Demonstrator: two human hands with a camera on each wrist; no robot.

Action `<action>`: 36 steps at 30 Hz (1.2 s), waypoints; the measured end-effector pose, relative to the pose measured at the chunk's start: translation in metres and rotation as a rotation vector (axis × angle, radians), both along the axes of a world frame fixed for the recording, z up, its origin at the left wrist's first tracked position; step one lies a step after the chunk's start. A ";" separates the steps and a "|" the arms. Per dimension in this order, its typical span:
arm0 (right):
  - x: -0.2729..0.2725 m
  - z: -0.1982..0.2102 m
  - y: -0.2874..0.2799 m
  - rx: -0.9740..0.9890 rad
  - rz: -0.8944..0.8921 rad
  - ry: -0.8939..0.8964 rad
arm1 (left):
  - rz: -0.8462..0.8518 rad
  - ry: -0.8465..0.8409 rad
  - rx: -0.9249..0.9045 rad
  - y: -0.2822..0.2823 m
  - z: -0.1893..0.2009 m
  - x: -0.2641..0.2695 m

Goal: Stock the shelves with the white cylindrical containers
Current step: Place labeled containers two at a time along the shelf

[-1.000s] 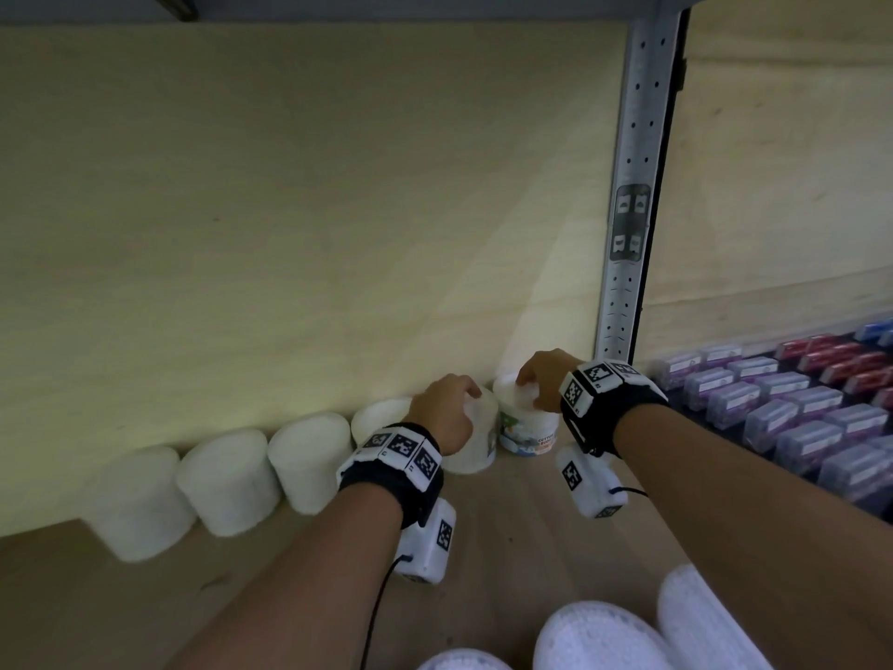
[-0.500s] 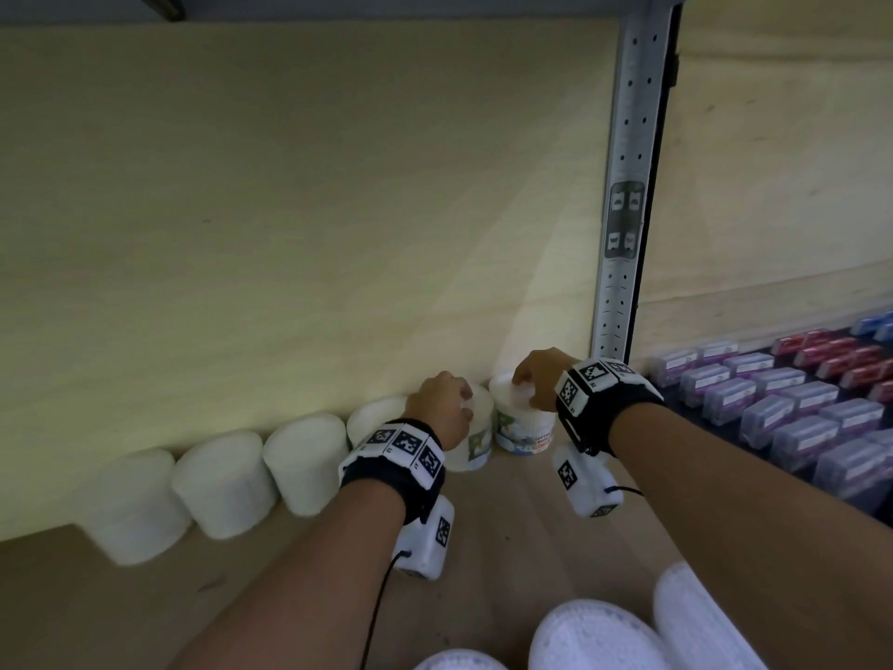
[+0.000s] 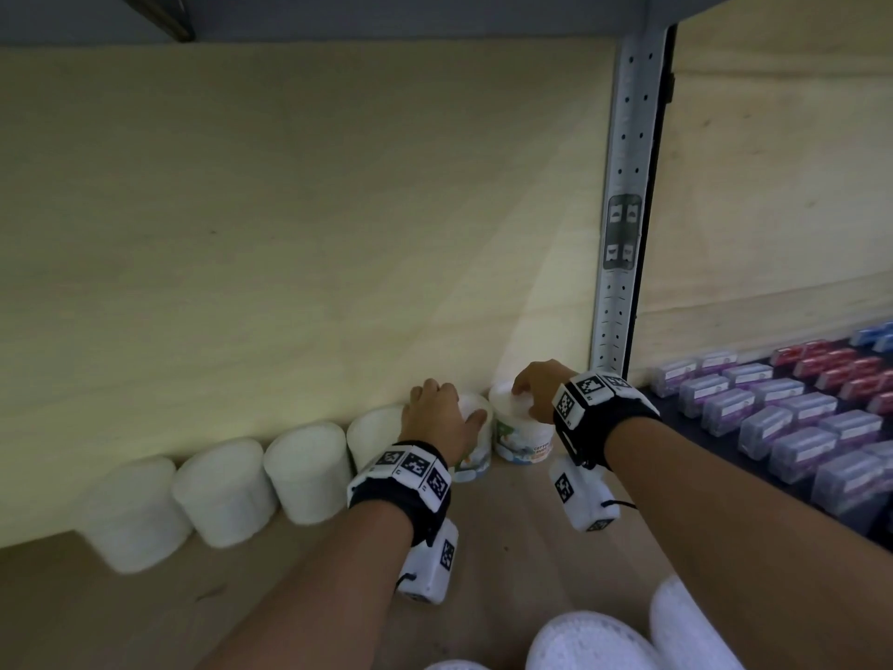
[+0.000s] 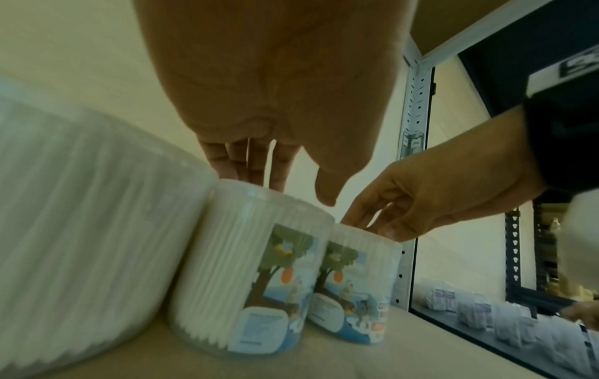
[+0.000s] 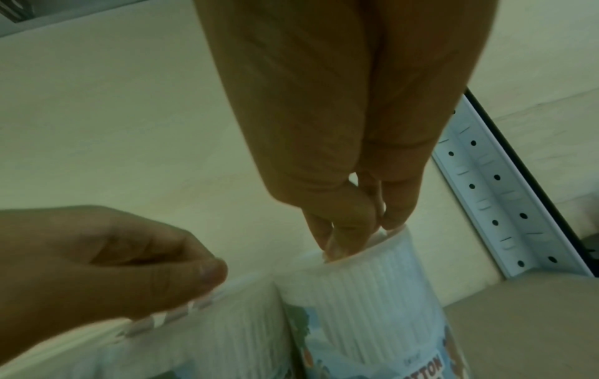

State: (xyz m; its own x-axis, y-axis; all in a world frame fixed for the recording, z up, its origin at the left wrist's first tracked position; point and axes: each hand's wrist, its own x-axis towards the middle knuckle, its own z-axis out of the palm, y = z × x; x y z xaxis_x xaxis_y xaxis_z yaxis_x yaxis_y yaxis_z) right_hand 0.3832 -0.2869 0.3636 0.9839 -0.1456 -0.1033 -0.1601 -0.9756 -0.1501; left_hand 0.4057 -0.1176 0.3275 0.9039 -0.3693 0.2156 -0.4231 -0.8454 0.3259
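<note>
Wooden shelf (image 3: 531, 539) — left hand (image 3: 437, 413), right hand (image 3: 539, 386) fingers (image 5: 398, 205) clasp adjacent containers (image 4: 252, 282) from above.

The pale wooden shelf board (image 3: 145, 602) carries a row of white ribbed containers standing upright against its back panel (image 3: 290, 234). The left labelled container (image 3: 476, 452), held from above by the left hand (image 3: 435, 413), stands just beside the right labelled container (image 3: 524, 435), whose top rim the right hand (image 3: 536, 384) pinches, the last before the perforated metal upright (image 3: 623, 186). Outward from the left hand's grip, four plain white containers (image 3: 309, 471) continue the row side by side; past the upright, on the outer side of the right hand's grip, a dark shelf (image 3: 686, 427) holds rows of small purple, red and blue boxes (image 3: 773, 418).
</note>
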 end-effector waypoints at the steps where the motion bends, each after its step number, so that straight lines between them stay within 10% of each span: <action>1: 0.000 0.000 0.000 0.000 0.000 -0.006 | 0.005 0.001 0.024 -0.001 -0.001 0.000; 12: 0.001 -0.003 0.000 -0.001 -0.019 -0.012 | -0.219 0.188 0.059 0.012 0.027 0.002; 36: 0.018 -0.005 -0.002 -0.173 -0.006 0.131 | -0.131 0.164 0.082 0.008 0.019 0.007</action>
